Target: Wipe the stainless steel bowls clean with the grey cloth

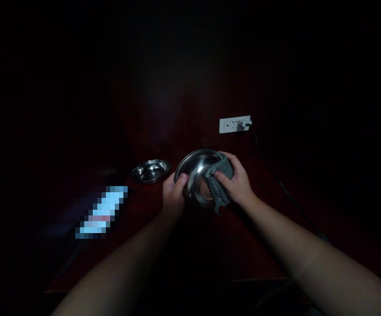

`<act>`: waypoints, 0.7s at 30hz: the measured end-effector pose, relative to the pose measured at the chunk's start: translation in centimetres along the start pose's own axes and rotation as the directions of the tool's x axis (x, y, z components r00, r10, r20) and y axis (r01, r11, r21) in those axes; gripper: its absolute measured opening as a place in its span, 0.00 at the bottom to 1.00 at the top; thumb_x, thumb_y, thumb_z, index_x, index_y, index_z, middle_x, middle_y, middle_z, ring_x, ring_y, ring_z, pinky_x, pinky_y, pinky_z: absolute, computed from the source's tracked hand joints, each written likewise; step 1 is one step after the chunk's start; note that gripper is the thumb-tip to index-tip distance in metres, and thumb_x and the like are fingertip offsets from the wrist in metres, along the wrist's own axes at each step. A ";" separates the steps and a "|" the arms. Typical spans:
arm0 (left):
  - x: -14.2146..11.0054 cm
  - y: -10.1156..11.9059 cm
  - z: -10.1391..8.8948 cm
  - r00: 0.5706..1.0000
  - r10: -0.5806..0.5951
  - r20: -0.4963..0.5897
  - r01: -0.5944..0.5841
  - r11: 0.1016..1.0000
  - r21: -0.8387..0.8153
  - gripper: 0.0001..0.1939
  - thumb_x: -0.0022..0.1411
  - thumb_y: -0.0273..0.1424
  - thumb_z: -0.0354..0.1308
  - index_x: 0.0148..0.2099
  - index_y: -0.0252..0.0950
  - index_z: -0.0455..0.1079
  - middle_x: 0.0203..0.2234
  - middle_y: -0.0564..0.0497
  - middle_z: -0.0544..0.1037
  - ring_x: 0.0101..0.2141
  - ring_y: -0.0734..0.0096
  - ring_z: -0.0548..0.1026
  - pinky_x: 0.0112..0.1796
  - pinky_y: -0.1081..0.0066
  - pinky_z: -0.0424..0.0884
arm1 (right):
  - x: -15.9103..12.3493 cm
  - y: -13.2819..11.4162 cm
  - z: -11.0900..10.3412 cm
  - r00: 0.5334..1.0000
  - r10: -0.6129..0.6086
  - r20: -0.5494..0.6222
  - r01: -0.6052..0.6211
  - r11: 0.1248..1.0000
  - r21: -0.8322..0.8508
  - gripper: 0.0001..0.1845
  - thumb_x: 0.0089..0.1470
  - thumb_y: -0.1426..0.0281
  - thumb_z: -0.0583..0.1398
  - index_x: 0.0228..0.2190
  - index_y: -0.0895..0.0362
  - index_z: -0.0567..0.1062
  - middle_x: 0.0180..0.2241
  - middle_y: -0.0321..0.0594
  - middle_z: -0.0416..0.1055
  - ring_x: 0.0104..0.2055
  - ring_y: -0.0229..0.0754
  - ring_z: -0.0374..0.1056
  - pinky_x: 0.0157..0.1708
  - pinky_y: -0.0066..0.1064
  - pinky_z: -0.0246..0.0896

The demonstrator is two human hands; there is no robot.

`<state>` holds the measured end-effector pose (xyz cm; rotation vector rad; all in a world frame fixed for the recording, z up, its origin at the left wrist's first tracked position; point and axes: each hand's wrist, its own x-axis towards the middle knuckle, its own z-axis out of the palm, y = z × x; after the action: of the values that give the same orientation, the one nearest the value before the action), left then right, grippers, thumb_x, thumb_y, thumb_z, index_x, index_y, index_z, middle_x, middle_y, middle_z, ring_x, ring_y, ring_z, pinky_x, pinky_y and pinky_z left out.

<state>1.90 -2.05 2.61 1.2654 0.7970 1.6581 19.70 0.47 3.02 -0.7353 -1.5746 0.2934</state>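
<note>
A shiny metal bowl [195, 171] is held up in front of me, tilted so that its inside faces me. My left hand [174, 193] grips its left rim, thumb over the edge and the other fingers hidden behind. On the right side, a grey-green woven cloth [221, 175] is folded over the bowl's rim. My right hand [238, 180] is closed on this cloth, thumb on the inner side, pressing it against the bowl. A second metal bowl [151, 172] sits on the dark red table, left of the held one.
On the left of the table [243, 263] lies a bright, pixelated screen-like shape [105, 210]. A white wall socket [235, 124] with a plug [244, 123] is at the back right. From there a dark cable [284, 188] runs down the right side. Deep shadow hides the surroundings.
</note>
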 end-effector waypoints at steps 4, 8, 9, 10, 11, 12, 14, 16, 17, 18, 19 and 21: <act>0.1 0.1 0.2 1.000 -0.006 -0.003 0.006 1.000 -0.019 0.13 0.55 0.40 0.57 0.34 0.34 0.70 0.24 0.54 0.72 0.25 0.75 0.68 0.27 0.74 0.65 | 0.0 0.2 0.0 1.000 0.004 0.019 -0.004 1.000 0.008 0.28 0.48 0.58 0.62 0.50 0.52 0.66 0.52 0.45 0.66 0.55 0.50 0.62 0.55 0.48 0.56; 0.0 0.2 0.3 1.000 -0.021 -0.011 0.020 0.998 -0.052 0.11 0.55 0.38 0.57 0.32 0.35 0.70 0.21 0.56 0.70 0.22 0.76 0.66 0.25 0.75 0.62 | 0.0 0.3 -0.1 1.000 0.002 0.017 -0.002 1.000 0.001 0.28 0.48 0.59 0.62 0.50 0.52 0.66 0.53 0.45 0.66 0.55 0.50 0.62 0.56 0.49 0.55; 0.0 0.3 0.3 1.000 -0.025 -0.014 0.024 0.998 -0.065 0.10 0.55 0.38 0.57 0.31 0.35 0.70 0.20 0.56 0.69 0.21 0.77 0.65 0.24 0.76 0.62 | 0.0 0.3 -0.1 1.000 0.001 0.017 0.000 1.000 -0.002 0.29 0.48 0.59 0.62 0.51 0.52 0.66 0.52 0.45 0.66 0.55 0.50 0.62 0.55 0.48 0.55; 0.0 0.3 0.3 1.000 -0.026 -0.017 0.025 0.997 -0.073 0.09 0.54 0.36 0.57 0.30 0.35 0.69 0.19 0.57 0.68 0.21 0.78 0.64 0.24 0.76 0.61 | 0.0 0.3 -0.1 1.000 0.000 0.018 0.000 1.000 -0.005 0.29 0.48 0.59 0.62 0.51 0.52 0.66 0.52 0.45 0.66 0.55 0.50 0.62 0.55 0.48 0.56; 0.0 0.3 0.3 0.999 -0.025 -0.021 0.023 0.997 -0.078 0.09 0.54 0.35 0.57 0.29 0.35 0.69 0.18 0.57 0.67 0.20 0.78 0.63 0.24 0.76 0.61 | 0.0 0.3 -0.1 1.000 -0.001 0.020 0.001 1.000 -0.009 0.29 0.48 0.59 0.62 0.51 0.52 0.66 0.52 0.45 0.66 0.55 0.50 0.62 0.55 0.48 0.56; 0.0 0.3 0.3 0.999 -0.024 -0.025 0.022 0.997 -0.079 0.08 0.54 0.34 0.56 0.28 0.35 0.69 0.17 0.57 0.66 0.20 0.78 0.63 0.24 0.76 0.61 | 0.0 0.3 -0.1 1.000 -0.001 0.021 0.001 1.000 -0.015 0.29 0.48 0.59 0.62 0.51 0.52 0.66 0.52 0.45 0.67 0.54 0.50 0.62 0.55 0.48 0.56; 0.0 0.4 0.3 0.999 -0.026 -0.029 0.024 0.997 -0.071 0.07 0.53 0.34 0.56 0.27 0.35 0.68 0.17 0.57 0.66 0.20 0.78 0.62 0.23 0.76 0.61 | 0.0 0.3 -0.1 1.000 -0.001 0.019 0.002 1.000 -0.030 0.28 0.48 0.59 0.62 0.50 0.53 0.66 0.51 0.45 0.67 0.54 0.50 0.62 0.54 0.48 0.57; 0.1 0.4 0.3 0.999 -0.042 -0.027 0.040 0.997 -0.066 0.07 0.53 0.34 0.56 0.28 0.35 0.69 0.17 0.57 0.66 0.20 0.78 0.63 0.23 0.76 0.61 | 0.0 0.2 -0.1 1.000 -0.003 0.014 0.003 0.999 -0.043 0.29 0.48 0.59 0.62 0.50 0.53 0.66 0.51 0.46 0.67 0.54 0.51 0.62 0.54 0.48 0.57; 0.2 0.3 0.3 0.998 -0.052 -0.026 0.050 0.996 -0.069 0.07 0.53 0.34 0.56 0.28 0.35 0.69 0.17 0.57 0.66 0.20 0.78 0.63 0.23 0.76 0.60 | 0.0 0.2 -0.2 1.000 -0.004 0.012 0.004 0.999 -0.047 0.29 0.47 0.59 0.62 0.50 0.53 0.66 0.51 0.46 0.67 0.54 0.51 0.62 0.54 0.48 0.57; 0.2 0.3 0.3 0.998 -0.061 -0.025 0.059 0.995 -0.075 0.07 0.53 0.34 0.56 0.28 0.35 0.69 0.17 0.57 0.66 0.20 0.78 0.62 0.23 0.76 0.60 | 0.1 0.2 -0.2 1.000 -0.004 0.011 0.005 0.999 -0.050 0.28 0.47 0.59 0.62 0.50 0.54 0.66 0.51 0.46 0.67 0.54 0.51 0.62 0.54 0.48 0.57; 0.3 0.3 0.2 0.997 -0.069 -0.023 0.067 0.994 -0.081 0.07 0.53 0.34 0.57 0.27 0.35 0.68 0.17 0.58 0.66 0.20 0.78 0.62 0.23 0.76 0.60 | 0.1 0.1 -0.2 1.000 -0.005 0.010 0.005 0.999 -0.054 0.28 0.48 0.59 0.62 0.50 0.54 0.66 0.51 0.47 0.67 0.53 0.51 0.63 0.54 0.48 0.57; 0.4 0.2 0.2 0.996 -0.082 -0.021 0.080 0.993 -0.089 0.08 0.53 0.35 0.57 0.27 0.36 0.68 0.17 0.57 0.66 0.20 0.78 0.63 0.22 0.76 0.60 | 0.1 0.0 -0.2 1.000 -0.010 0.012 0.011 0.998 -0.063 0.28 0.48 0.58 0.62 0.49 0.54 0.66 0.50 0.46 0.67 0.53 0.51 0.63 0.53 0.48 0.57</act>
<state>2.00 -1.74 2.96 1.1394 0.7719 1.6287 19.92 0.49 3.13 -0.7751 -1.6040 0.2413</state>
